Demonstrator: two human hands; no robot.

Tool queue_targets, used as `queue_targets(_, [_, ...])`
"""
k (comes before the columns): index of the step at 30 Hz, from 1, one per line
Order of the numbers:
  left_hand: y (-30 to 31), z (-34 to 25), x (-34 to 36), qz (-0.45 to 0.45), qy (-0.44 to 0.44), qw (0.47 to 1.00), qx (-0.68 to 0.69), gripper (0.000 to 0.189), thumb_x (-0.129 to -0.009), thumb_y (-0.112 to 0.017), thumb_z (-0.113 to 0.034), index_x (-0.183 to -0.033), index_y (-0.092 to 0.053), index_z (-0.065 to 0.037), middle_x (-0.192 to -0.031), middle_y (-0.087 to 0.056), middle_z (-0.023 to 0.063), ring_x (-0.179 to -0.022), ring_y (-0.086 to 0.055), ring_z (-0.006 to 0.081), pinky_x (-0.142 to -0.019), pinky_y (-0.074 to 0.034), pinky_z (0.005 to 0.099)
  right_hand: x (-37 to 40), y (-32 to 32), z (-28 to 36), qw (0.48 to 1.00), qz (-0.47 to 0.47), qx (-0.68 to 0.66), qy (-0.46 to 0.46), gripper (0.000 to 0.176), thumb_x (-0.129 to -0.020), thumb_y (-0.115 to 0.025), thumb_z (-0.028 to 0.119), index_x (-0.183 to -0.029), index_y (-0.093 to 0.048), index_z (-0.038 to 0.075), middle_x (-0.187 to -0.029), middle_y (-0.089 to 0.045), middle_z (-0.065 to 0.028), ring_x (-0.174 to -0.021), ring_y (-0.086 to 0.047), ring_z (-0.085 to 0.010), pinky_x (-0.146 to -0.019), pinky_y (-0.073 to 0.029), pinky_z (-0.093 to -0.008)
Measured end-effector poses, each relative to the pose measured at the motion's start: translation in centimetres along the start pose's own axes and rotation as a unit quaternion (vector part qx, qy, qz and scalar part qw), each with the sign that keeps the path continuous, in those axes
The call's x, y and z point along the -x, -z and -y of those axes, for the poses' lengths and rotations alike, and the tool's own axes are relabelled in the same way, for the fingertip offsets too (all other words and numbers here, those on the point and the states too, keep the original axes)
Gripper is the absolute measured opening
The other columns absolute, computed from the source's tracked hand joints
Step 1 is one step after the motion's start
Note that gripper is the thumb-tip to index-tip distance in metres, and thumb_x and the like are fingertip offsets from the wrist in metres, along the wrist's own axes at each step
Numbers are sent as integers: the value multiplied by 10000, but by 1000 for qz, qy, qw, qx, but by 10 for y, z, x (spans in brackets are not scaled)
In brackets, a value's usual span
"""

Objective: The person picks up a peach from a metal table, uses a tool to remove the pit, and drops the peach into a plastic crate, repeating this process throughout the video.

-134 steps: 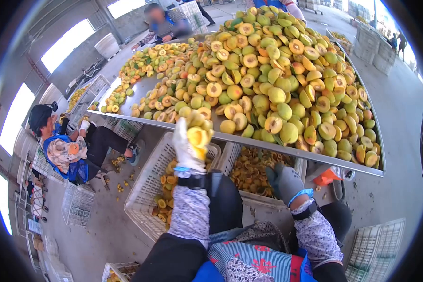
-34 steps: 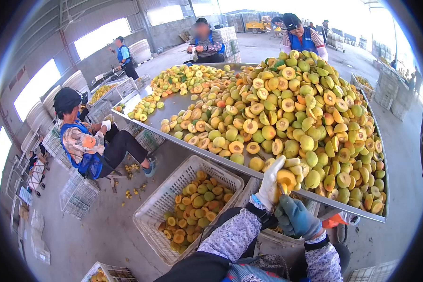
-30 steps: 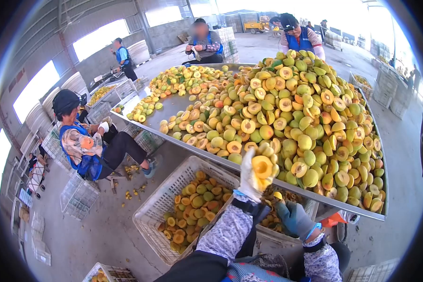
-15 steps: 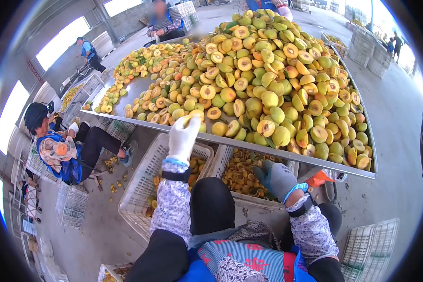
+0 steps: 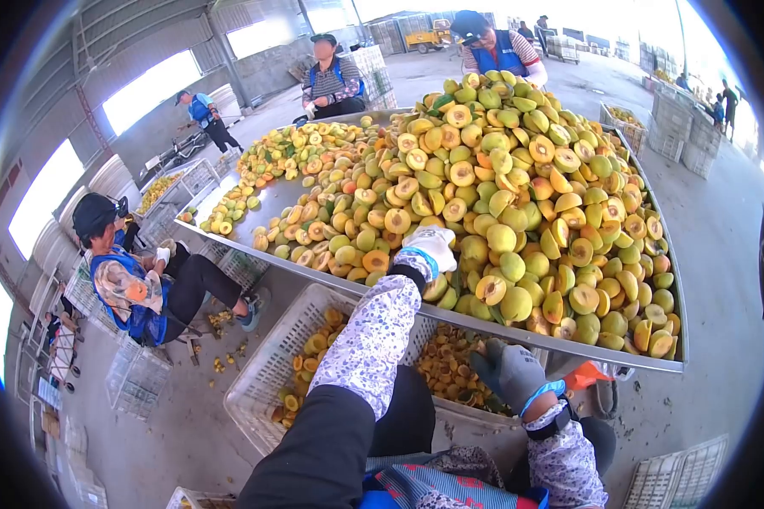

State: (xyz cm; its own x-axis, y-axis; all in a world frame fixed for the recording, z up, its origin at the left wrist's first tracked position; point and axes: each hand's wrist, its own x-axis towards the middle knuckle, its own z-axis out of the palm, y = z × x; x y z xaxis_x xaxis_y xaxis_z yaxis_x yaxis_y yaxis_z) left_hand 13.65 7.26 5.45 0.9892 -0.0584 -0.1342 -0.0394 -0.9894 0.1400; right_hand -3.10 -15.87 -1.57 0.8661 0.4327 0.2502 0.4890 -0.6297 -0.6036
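Observation:
A heap of halved yellow-green peaches (image 5: pixel 484 195) covers much of a metal-edged table (image 5: pixel 267 204), many with brown centres showing. My left hand (image 5: pixel 433 246), in a white glove, reaches onto the heap near the table's front edge; its fingers are hidden among the fruit. Below that edge, my right hand (image 5: pixel 511 375), in a grey glove, has its fingers curled at the right side of a crate (image 5: pixel 471 413) of brownish-orange fruit pieces. What its fingers hold is hard to make out. Left of that stands a white plastic crate (image 5: pixel 255 386) with peach pieces, partly behind my left arm.
A co-worker (image 5: pixel 127 280) sits at the left, another (image 5: pixel 335 81) behind the table, and a third (image 5: pixel 501 51) beyond the heap. Stacked crates (image 5: pixel 137 377) stand at left, and another crate (image 5: pixel 677 475) lies at lower right. Fruit scraps (image 5: pixel 221 321) dot the floor.
My left hand has moved from the table's front edge forward and right onto the heap. My right hand stays by the crate. The view has tilted up slightly, showing more background.

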Motion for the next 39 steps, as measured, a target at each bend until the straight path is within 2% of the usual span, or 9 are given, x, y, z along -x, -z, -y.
queue_targets(8, [-28, 30, 15, -50, -6, 994, 100, 620, -835, -661, -433, -1328, -585, -65, -1288, -635, 235, -1199, -605, 366, -1018, -474, 442, -4, 1, 9, 999, -13, -53, 1, 295, -960, -642, 344, -962, -676, 51, -760, -684, -222, -740, -665, -439, -665, -514, -533])
queue_targets(12, [-29, 40, 28, -62, 32, 983, 170, 473, -833, -702, -284, -1266, -655, -98, -1136, -714, 195, -999, -696, 297, -904, -528, 374, -6, 0, 7, 998, -34, -56, 7, 293, -964, -637, 329, -958, -666, 38, -775, -682, -232, -770, -670, -439, -680, -512, -523])
queue_targets(14, [-39, 49, 29, -150, 92, 940, 293, 263, -855, -736, -136, -1091, -718, -21, -951, -739, 119, -890, -707, 203, -776, -554, 336, -8, 0, 7, 996, -46, -71, 0, 298, -968, -633, 329, -949, -657, 32, -774, -675, -238, -767, -667, -439, -675, -508, -522])
queue_targets(16, [-53, 70, 20, -159, 110, 830, 522, 208, -889, -704, -68, -1091, -717, -18, -968, -740, 91, -896, -709, 173, -726, -560, 302, -11, 3, 11, 994, -60, -91, -13, 307, -971, -631, 332, -938, -647, 27, -773, -670, -242, -764, -664, -441, -672, -504, -521])
queue_targets(18, [-54, 73, 27, -129, 99, 799, 579, 232, -917, -674, -57, -1146, -699, -23, -980, -723, 54, -838, -674, 142, -690, -542, 278, -12, 10, 20, 990, -68, -111, -44, 318, -974, -629, 338, -925, -637, 24, -770, -665, -246, -761, -660, -445, -669, -502, -521])
queue_targets(22, [-53, 83, 21, -122, 122, 874, 454, 351, -931, -695, -231, -1219, -674, -31, -1054, -697, 65, -943, -641, 146, -798, -517, 294, -16, 3, 10, 989, -106, -93, -43, 352, -972, -644, 360, -878, -618, 22, -753, -654, -246, -741, -653, -451, -647, -497, -521])
queue_targets(26, [-26, 38, 51, -65, 74, 981, 168, 578, -919, -619, -518, -1298, -637, -82, -1255, -674, 191, -1179, -636, 302, -1000, -486, 409, -20, -7, 4, 988, -127, -86, -20, 347, -978, -639, 357, -869, -614, 28, -722, -639, -251, -702, -640, -461, -612, -485, -537])
queue_targets(30, [-23, 14, 46, -15, 54, 996, 65, 587, -897, -547, -510, -1273, -644, -70, -1309, -647, 213, -1243, -605, 344, -1079, -445, 431, -24, -1, 17, 993, -78, -80, -40, 341, -995, -612, 346, -867, -607, 31, -723, -636, -256, -705, -631, -474, -609, -484, -543])
queue_targets(39, [-23, 13, 36, 13, 28, 997, 74, 645, -857, -649, -509, -1302, -617, -43, -1182, -687, 247, -1153, -646, 370, -998, -481, 437, -25, -14, 13, 989, -92, -116, -10, 327, -992, -611, 350, -937, -636, 29, -775, -653, -261, -754, -636, -474, -638, -493, -528])
